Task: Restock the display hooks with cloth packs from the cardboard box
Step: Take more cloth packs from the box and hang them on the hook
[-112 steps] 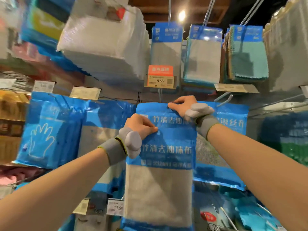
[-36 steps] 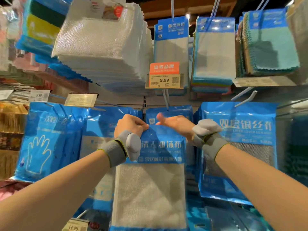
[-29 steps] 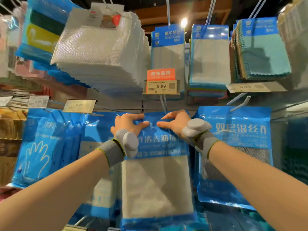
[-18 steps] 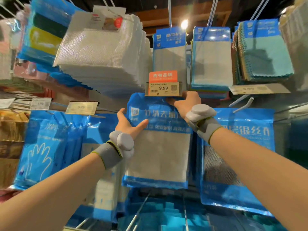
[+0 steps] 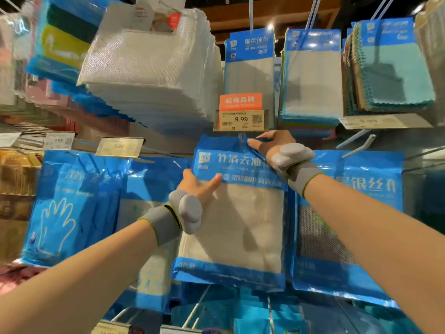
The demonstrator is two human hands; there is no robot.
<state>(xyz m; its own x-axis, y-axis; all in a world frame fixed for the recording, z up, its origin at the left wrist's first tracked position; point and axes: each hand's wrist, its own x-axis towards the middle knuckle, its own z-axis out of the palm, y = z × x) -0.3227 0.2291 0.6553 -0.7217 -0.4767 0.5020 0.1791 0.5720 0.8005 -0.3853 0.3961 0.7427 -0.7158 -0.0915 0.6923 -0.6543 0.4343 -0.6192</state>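
I hold a cloth pack (image 5: 237, 225), blue-headed with grey cloth showing, up against the display. Its top edge sits at a metal hook (image 5: 240, 138) just under the orange 9.99 price tag (image 5: 240, 112). My right hand (image 5: 271, 145) grips the pack's top edge beside the hook, thumb pointing left. At the pack's left edge my left hand (image 5: 198, 186) pinches it, thumb on the front and fingers behind. Whether the hook passes through the pack's hole is hidden. The cardboard box is out of view.
Blue glove packs (image 5: 62, 208) hang to the left and a blue mesh-cloth pack (image 5: 346, 225) to the right. Above hang a thick stack of white cloths (image 5: 149, 68) and grey and teal cloth packs (image 5: 313, 75). A bare hook (image 5: 358, 145) juts out at the upper right.
The pack has risen from the lower row to the hook under the price tag. My left hand slid from its top to its left edge; my right hand stayed on top.
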